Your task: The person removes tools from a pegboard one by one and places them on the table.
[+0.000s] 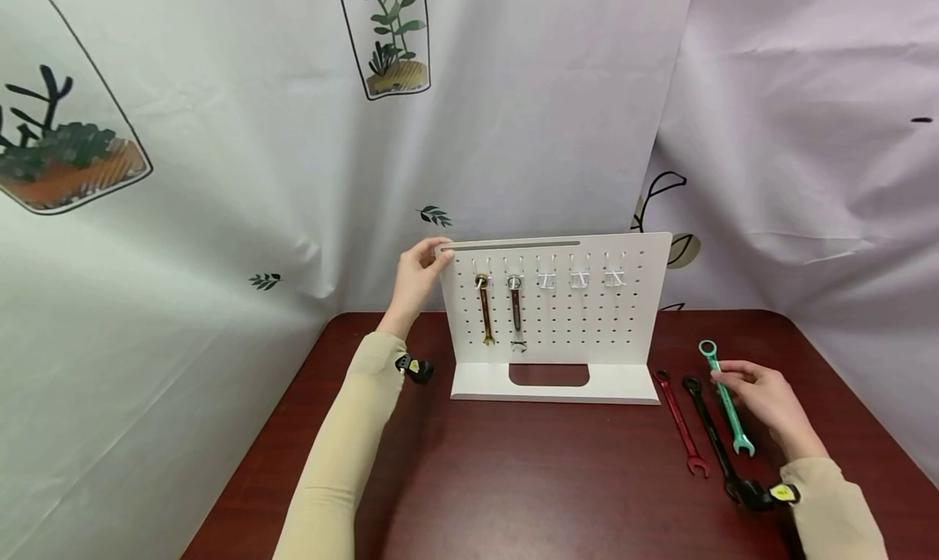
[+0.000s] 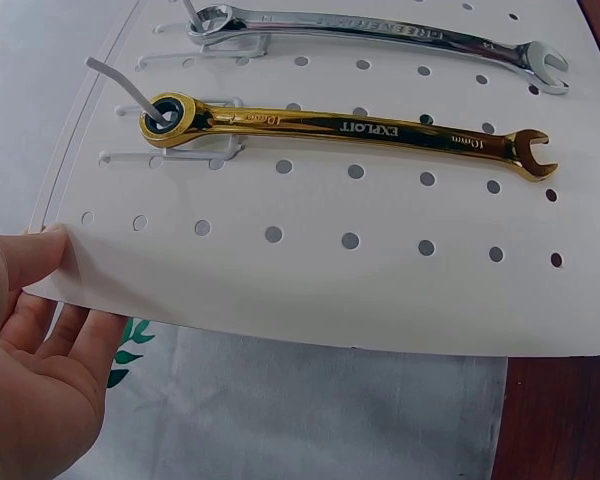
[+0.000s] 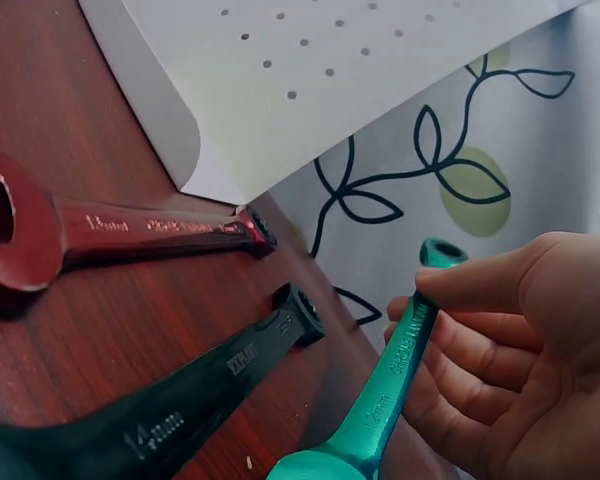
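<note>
A white pegboard stand (image 1: 572, 324) stands upright on the table. My left hand (image 1: 420, 279) grips its top left corner, thumb in front and fingers behind. On its hooks hang a gold combination wrench (image 2: 360, 128) and, beside it, a silver combination wrench (image 2: 390, 30). My right hand (image 1: 766, 397) pinches a green combination wrench (image 3: 385, 390) near its ring end, between thumb and fingers. Left of it a black wrench (image 1: 710, 429) and a red wrench (image 1: 681, 421) lie on the table. Whether the green wrench still touches the table I cannot tell.
Further right on the board are bare white hooks (image 1: 579, 279). The dark red table (image 1: 528, 478) stretches in front of the stand. A white printed curtain (image 1: 528, 136) hangs behind and at both sides.
</note>
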